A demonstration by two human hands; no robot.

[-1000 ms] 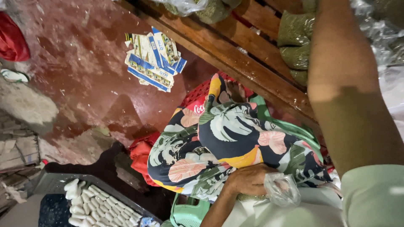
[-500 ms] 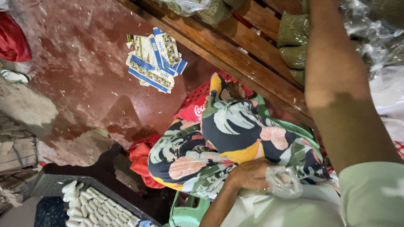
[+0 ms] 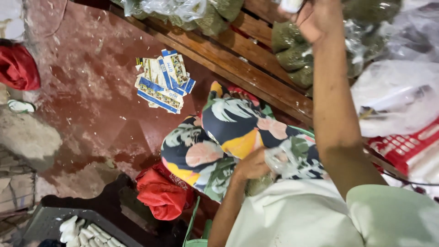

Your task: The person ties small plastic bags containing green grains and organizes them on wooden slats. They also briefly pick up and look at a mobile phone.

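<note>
My left hand [image 3: 251, 165] rests on my lap, over floral-print trousers [image 3: 228, 132], and grips a small clear plastic bag [image 3: 281, 159] with something greenish at its lower edge. My right arm stretches up to the top of the view. There my right hand [image 3: 318, 18] is closed around a small white object [image 3: 291, 4] that the frame edge cuts off. It hovers over clear bags of green dried matter [image 3: 292, 57] lying on a wooden slatted bench [image 3: 238, 64].
Flattened blue-and-white cartons [image 3: 162, 82] lie on the red floor. A red cloth [image 3: 160, 194] sits by my knee and another red bundle [image 3: 17, 66] at the far left. A grey crate [image 3: 45, 224] holds white pieces [image 3: 89, 232]. A big clear bag [image 3: 398, 98] and a red crate [image 3: 402, 146] sit at right.
My right hand has come into sight at the top, holding the white object. My left hand has stayed on the clear bag in my lap.
</note>
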